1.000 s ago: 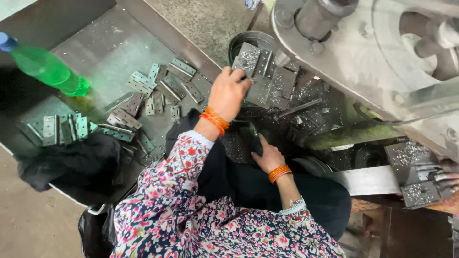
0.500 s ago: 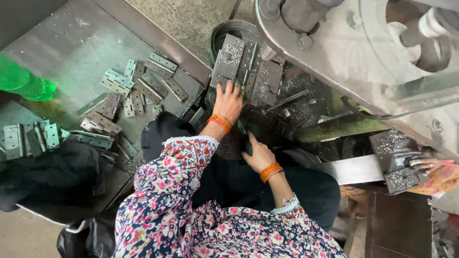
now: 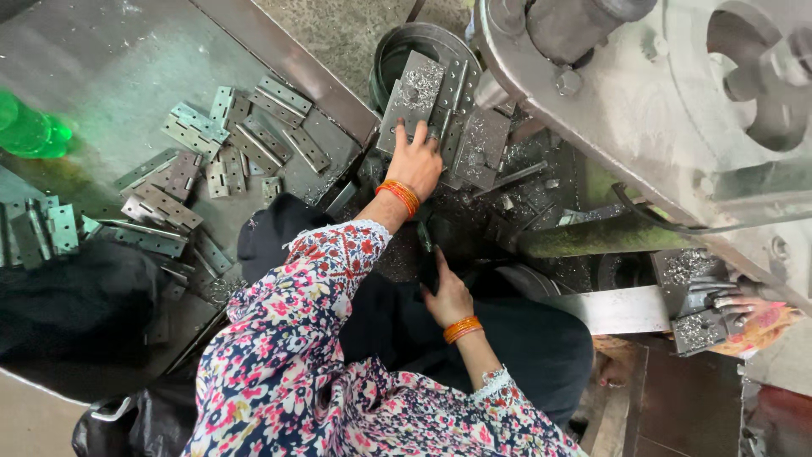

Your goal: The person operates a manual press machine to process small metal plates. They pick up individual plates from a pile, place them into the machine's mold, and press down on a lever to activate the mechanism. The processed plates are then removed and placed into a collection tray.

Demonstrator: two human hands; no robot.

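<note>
item: left hand (image 3: 416, 162) — fingers spread flat on a grey hinge plate (image 3: 412, 97) leaning in the round bin (image 3: 391, 52); not yet gripped. right hand (image 3: 447, 294) curled low — grasp unclear. best pinch one plate by its edge, clear of swarf.

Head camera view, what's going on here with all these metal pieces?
A person in a floral sleeve sits beside a large grey metal press machine. The left hand rests on a stack of flat grey perforated metal hinge plates leaning in a round dark metal bin. The right hand grips a dark object in the lap; what it is cannot be told. More loose grey hinge plates lie scattered on the grey steel tray.
</note>
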